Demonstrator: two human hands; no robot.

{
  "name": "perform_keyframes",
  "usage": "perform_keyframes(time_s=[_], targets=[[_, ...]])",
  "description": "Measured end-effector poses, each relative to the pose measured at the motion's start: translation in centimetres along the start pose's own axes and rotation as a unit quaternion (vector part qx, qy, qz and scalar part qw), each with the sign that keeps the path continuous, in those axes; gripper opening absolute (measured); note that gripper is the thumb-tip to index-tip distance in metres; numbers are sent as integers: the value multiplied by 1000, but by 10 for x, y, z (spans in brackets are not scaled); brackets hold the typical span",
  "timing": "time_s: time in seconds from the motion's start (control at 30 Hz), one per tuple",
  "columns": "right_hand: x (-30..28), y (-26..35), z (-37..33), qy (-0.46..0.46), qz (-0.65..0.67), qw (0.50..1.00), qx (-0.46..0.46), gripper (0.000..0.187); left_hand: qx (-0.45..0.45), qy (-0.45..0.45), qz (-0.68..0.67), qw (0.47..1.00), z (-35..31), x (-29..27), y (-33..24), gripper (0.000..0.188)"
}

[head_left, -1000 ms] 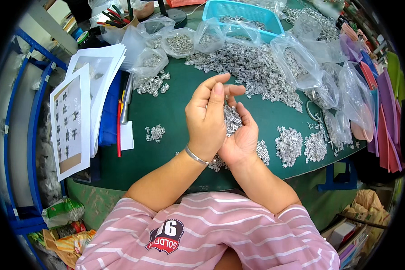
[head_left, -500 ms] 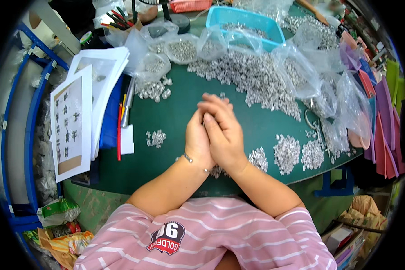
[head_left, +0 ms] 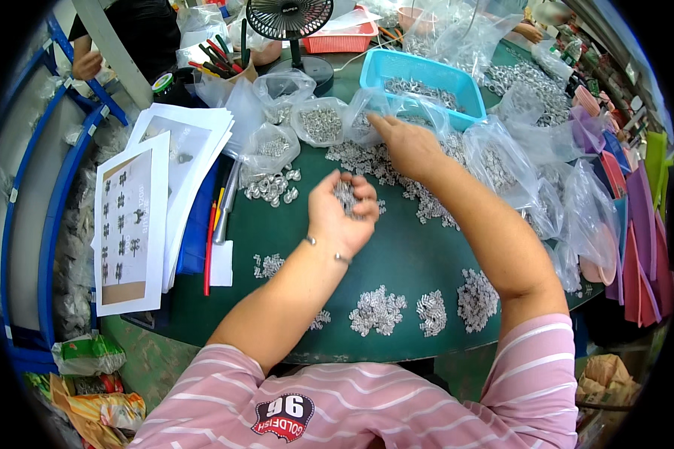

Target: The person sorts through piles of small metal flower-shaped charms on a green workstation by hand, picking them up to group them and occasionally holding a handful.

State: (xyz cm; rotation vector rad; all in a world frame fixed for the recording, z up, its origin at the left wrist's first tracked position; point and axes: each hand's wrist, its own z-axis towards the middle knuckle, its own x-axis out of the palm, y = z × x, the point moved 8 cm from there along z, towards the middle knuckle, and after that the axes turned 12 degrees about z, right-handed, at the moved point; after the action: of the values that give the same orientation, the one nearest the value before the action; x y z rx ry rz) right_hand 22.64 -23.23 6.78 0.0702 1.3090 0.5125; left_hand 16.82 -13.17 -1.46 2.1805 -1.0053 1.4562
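My left hand is cupped over the middle of the green table, fingers curled around a handful of small silver metal parts. A thin metal bangle circles that wrist. My right hand reaches to the far side, above the edge of a large heap of similar silver parts. Its fingers stretch leftward, beside a transparent plastic bag, and nothing shows in them. Near the front edge lie several small piles, among them a loose pile and a narrower pile.
A turquoise basket of metal parts stands at the back, near a black fan. Printed sheets, a red pen and a metal tool lie left. Other people's hands show at the far edge. Coloured bins line the right.
My hands were pressed together over the table's middle. They have parted: the right has moved to the far heap, and the left now shows silver parts in its palm. The view has shifted.
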Motion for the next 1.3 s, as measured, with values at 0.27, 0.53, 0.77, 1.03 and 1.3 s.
perform_keyframes(time_s=[0.27,0.53,0.77,1.03,1.3], targets=[[7,-13,17,66,-195,978,-38,21,140,-23,144,979,94,80,-68,21],[5,-7,22,48,-246,963,-97,18,318,-56,463,826,147,96,-100,33],[-20,-7,0,-75,-119,982,-124,15,378,-40,567,731,134,110,-94,24],[-70,55,-101,-144,260,955,-18,17,557,-41,596,577,120,113,-128,10],[2,107,-220,-86,309,945,70,31,276,120,711,635,-44,65,-38,17]])
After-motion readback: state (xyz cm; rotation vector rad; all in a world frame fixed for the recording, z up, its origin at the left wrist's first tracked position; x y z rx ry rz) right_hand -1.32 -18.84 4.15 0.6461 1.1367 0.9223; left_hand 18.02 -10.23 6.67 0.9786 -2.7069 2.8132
